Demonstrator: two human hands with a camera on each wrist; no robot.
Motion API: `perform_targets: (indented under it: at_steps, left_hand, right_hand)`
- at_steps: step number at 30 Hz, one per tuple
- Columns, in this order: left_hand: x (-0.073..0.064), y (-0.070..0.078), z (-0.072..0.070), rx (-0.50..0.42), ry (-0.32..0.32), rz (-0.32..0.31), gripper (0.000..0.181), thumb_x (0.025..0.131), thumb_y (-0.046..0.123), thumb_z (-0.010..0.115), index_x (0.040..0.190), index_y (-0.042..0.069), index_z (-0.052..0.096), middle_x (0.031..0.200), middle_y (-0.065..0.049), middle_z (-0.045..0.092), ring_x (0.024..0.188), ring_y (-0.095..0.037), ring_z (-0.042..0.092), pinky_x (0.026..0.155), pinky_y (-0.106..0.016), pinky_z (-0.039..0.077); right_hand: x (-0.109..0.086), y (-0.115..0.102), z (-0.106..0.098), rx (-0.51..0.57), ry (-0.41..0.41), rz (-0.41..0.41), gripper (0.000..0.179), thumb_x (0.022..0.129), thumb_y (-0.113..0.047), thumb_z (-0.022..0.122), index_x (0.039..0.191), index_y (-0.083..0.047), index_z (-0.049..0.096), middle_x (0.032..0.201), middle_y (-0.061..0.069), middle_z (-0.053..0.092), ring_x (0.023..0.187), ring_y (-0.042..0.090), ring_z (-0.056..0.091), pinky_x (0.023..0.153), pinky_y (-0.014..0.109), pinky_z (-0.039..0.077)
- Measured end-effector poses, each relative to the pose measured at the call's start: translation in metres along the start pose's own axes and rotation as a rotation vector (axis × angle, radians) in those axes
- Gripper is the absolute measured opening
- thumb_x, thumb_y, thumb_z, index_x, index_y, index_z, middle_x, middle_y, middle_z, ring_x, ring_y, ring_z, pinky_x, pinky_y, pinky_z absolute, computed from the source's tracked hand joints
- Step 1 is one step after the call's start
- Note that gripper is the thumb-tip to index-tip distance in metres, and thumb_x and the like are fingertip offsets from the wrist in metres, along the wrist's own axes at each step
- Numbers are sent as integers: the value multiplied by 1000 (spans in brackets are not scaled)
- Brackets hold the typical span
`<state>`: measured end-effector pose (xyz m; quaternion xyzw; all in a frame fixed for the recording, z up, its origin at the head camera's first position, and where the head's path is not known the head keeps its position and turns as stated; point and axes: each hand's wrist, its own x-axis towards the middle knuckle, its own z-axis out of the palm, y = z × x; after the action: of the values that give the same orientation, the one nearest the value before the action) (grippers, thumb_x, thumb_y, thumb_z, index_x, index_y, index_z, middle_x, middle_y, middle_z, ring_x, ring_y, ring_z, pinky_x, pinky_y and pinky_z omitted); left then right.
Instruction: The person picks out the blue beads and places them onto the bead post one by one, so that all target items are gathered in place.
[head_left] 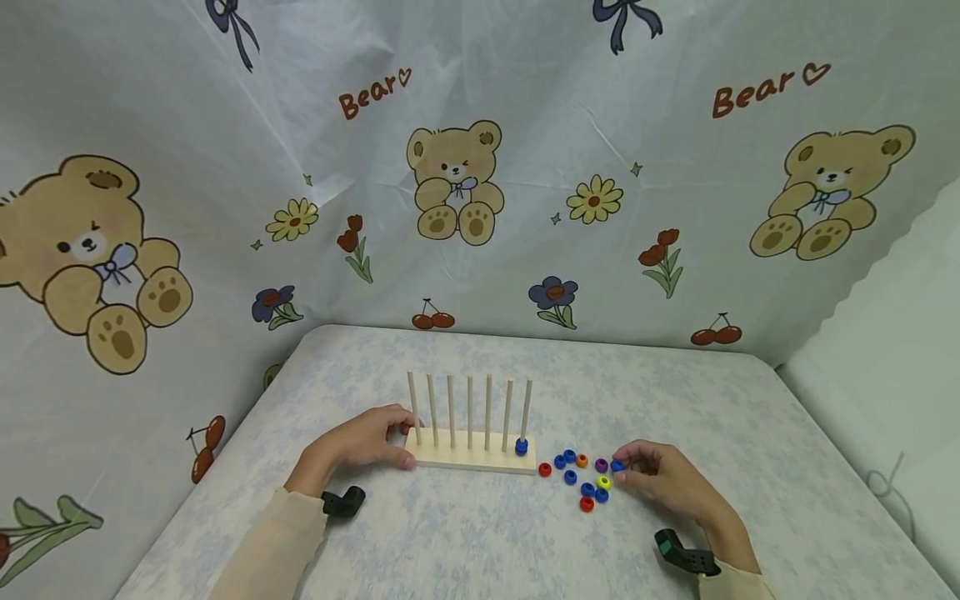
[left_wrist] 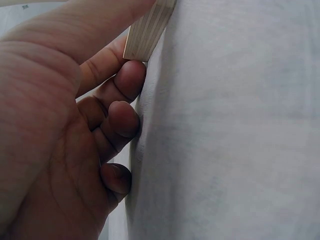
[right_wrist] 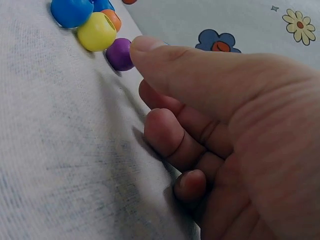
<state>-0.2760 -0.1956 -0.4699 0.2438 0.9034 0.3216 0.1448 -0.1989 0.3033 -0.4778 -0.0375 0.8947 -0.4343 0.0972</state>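
I see the left hand (head_left: 366,437) gripping the peg board (head_left: 468,457) at its nine-o'clock end, while the right hand (head_left: 670,482) pinches a blue bead (head_left: 617,466) at three o'clock from it; best, I'd say, to hold the bead by its sides, hole uncovered.

Seeing a table (head_left: 420,533) with a pale top, faintly mottled in blue and rounding off at the far corners. Carrying a rack (head_left: 471,455) near the middle, with a wooden base lying flat and seven pegs pointing up. Carrying loose beads as well, scattering just right of the rack: first a red bead (head_left: 545,469) beside the base, then two blue beads (head_left: 570,456) close to an orange bead (head_left: 582,460), with another blue one in front. Farther right, holding up a purple bead (head_left: 602,465), a yellow bead (head_left: 603,482), two more blue ones and, nearest, a second red.
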Motion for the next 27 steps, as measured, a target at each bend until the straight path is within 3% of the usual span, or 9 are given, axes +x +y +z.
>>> perform_targets:
  at_steps: [8,15,21,27]
  left_hand:
    - [-2,0,1,14,-5,4,43,73,47,87,109,34,65,100,6,56,88,-14,46,78,-30,38]
    - [2,4,-1,1,-8,21,44,75,48,85,111,34,65,101,5,57,90,-16,47,80,-33,39]
    - [2,2,-2,-10,-12,7,46,73,49,86,112,36,66,101,7,57,91,-16,47,80,-34,39]
    - [0,2,-2,-3,-10,-6,46,74,47,87,113,35,66,101,7,57,90,-15,47,79,-32,39]
  right_hand:
    - [0,2,3,7,13,31,34,87,-30,79,113,-10,69,95,3,67,82,16,57,67,26,48]
    - [-2,-1,-9,-13,19,-45,31,91,-30,75,114,-10,68,100,4,68,86,15,59,72,25,50]
    - [1,-3,-9,-40,71,-49,32,91,-32,75,114,-10,68,99,4,68,84,15,58,70,25,49]
    - [1,-10,-7,-80,182,-90,30,90,-31,76,112,-10,70,94,3,70,77,13,58,66,24,48]
